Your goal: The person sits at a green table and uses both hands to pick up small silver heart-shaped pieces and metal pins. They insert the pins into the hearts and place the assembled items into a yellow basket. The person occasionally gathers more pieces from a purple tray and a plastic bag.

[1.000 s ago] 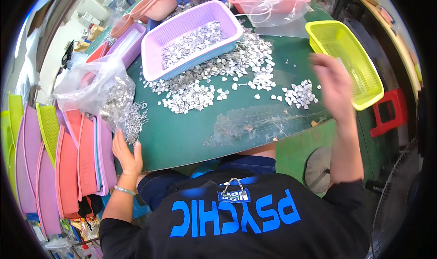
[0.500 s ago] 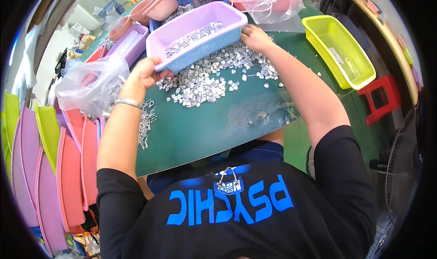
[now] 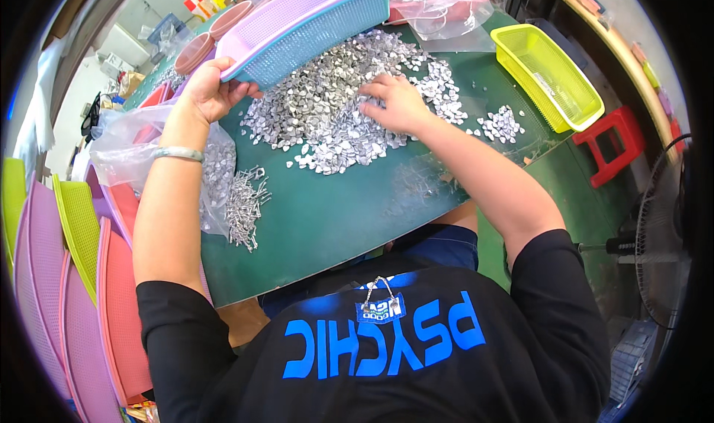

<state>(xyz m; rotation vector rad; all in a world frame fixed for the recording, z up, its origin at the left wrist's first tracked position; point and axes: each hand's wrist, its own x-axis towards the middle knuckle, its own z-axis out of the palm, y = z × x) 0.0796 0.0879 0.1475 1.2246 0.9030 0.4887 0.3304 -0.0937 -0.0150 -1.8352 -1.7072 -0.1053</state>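
My left hand [image 3: 212, 90] grips the near left corner of a pair of nested plastic baskets, a purple one [image 3: 279, 15] inside a blue one [image 3: 320, 40]. They are held up and tilted above the far part of the table, partly out of the picture at the top; whether anything is left inside is hidden. Under them spreads a wide heap of small silver metal pieces [image 3: 327, 88], many roughly triangular or heart-shaped. My right hand [image 3: 398, 105] rests on the heap's right side, fingers apart, with nothing seen held in it.
A yellow-green basket [image 3: 550, 77] stands at the table's right edge, a red stool [image 3: 610, 146] beyond. Left are a pile of small metal pins [image 3: 247, 207], a clear bag [image 3: 217, 163] of pieces and stacked coloured baskets [image 3: 123, 311]. A fan [image 3: 662, 230] stands at right.
My right hand has let go of the baskets and come down onto the heap. My left hand has tilted them and moved them up and away. The heap on the table looks much larger.
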